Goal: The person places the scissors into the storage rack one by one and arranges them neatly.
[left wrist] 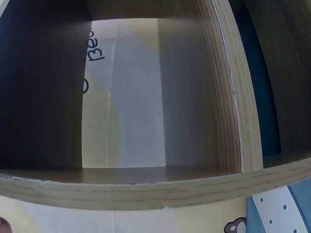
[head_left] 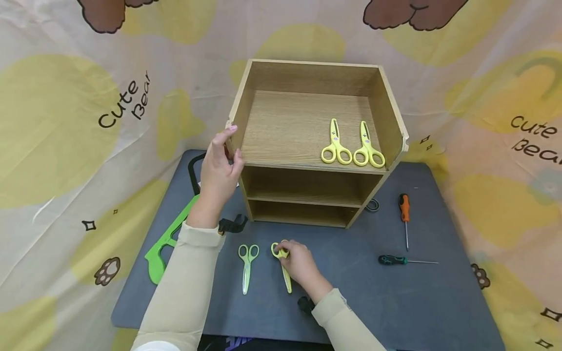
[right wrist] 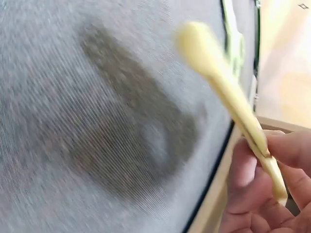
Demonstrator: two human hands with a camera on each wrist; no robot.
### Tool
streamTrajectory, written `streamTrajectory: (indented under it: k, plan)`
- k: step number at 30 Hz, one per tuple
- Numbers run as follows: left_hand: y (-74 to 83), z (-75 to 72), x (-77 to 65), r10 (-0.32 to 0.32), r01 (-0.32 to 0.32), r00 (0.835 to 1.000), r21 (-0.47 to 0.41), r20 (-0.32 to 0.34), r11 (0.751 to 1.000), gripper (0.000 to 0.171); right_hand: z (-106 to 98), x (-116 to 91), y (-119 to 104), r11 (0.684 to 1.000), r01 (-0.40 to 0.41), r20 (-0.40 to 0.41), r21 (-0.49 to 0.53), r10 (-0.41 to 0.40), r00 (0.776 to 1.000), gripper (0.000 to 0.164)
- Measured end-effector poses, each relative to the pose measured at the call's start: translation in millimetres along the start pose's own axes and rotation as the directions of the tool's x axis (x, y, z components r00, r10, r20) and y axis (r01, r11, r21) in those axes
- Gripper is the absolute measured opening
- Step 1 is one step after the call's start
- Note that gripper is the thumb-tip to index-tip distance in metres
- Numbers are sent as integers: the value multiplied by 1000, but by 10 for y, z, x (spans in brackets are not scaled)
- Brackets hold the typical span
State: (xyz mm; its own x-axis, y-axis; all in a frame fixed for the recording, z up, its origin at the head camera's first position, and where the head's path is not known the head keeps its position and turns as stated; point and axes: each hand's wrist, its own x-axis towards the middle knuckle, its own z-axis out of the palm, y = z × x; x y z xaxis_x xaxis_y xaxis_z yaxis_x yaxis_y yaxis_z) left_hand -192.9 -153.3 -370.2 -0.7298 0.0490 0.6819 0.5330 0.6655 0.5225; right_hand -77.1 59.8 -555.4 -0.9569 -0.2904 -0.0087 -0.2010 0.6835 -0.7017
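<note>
My left hand (head_left: pixel 219 168) holds the left side panel of a wooden shelf unit (head_left: pixel 307 167), thumb and fingers at its front edge. In the left wrist view only a fingertip shows at the lower left corner, beside the shelf's open compartments. My right hand (head_left: pixel 300 263) pinches yellow scissors (right wrist: pixel 233 99) near the finger loops. Their blades point toward the table's near edge, and a shadow falls on the mat beneath them. Just left of them lie pale green scissors (head_left: pixel 247 270). Two more yellow scissors, one left (head_left: pixel 335 144) and one right (head_left: pixel 368 146), lie on the upper shelf.
A green-handled saw (head_left: pixel 169 236) lies left of my left forearm. On the right side of the dark table (head_left: pixel 351 302) are an orange screwdriver (head_left: pixel 404 207) and a dark green screwdriver (head_left: pixel 392 260). A black ring-shaped item (head_left: pixel 372 205) sits by the shelf's right side.
</note>
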Motion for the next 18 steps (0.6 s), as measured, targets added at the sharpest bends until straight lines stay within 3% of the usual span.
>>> streamTrajectory:
  k: [8, 18]
  plan:
    - [-8, -9, 3, 14, -14, 1000, 14, -4, 1000, 54, -271, -25, -97, 998, -19, -29, 60, 21, 999, 26]
    - [-29, 10, -5, 21, -20, 1000, 9, -12, 1000, 55, -709, -121, -371, 994, 13, -22, 105, -11, 1000, 47]
